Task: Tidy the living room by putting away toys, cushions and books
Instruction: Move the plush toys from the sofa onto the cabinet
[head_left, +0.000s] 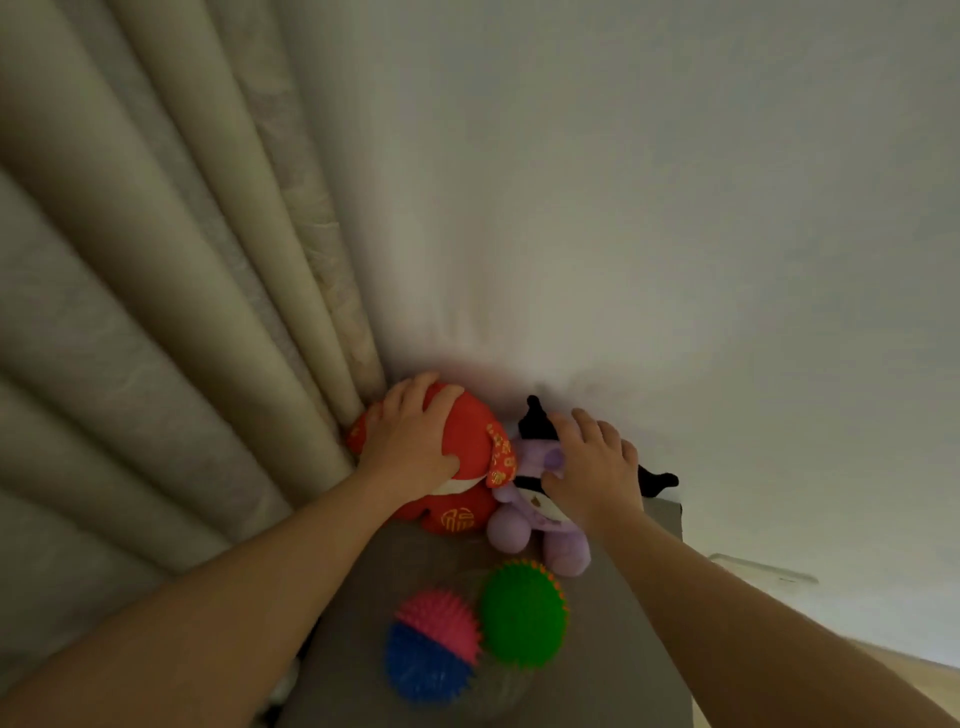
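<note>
plush red toy (470, 441), spiky rubbery balls (522, 613)

A red fabric plush toy (470, 441) bears gold characters. The soft plush figure (524, 525) is lilac with black ears. One spiky rubber ball (522, 613) is green, orange-tipped; another spiky ball (431, 644) is half pink, half blue. Beige pleated curtain (156, 312).

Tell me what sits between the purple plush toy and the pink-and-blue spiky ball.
In the head view, the green spiky ball sits partly between the purple plush toy and pink-and-blue spiky ball.
</note>
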